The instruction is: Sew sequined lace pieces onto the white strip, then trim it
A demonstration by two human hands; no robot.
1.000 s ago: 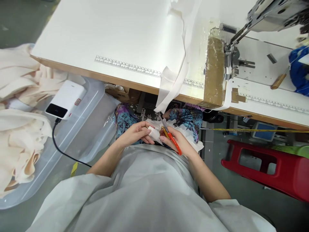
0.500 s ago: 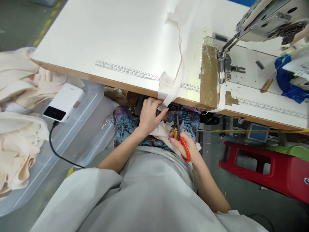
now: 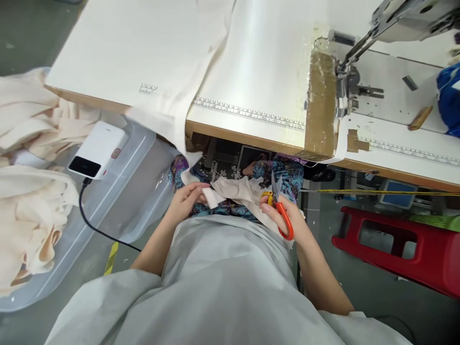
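Observation:
My left hand (image 3: 187, 202) is over my lap, fingers pinched on the end of a cream fabric strip (image 3: 179, 127). That strip runs up over the table's front edge and across the white top. In my right hand (image 3: 285, 211) is a pair of scissors (image 3: 283, 218) with an orange handle loop and a yellow part by the fingers. Their blades point up, slightly parted, and touch no fabric that I can see. More cream fabric (image 3: 240, 188) lies across my lap between the hands, over the patterned trousers.
A sewing machine (image 3: 406, 21) stands on the white table (image 3: 266, 72) at right, beside a brown taped block (image 3: 321, 105). On the left, a clear plastic bin (image 3: 118, 191) holds cream fabric, with a white power bank (image 3: 98, 151) on its rim. A red stool (image 3: 427, 258) is at right.
My left hand has moved left and down from the table edge, pulling the fabric strip leftward across the table. My right hand keeps the scissors in about the same place. The view has shifted slightly.

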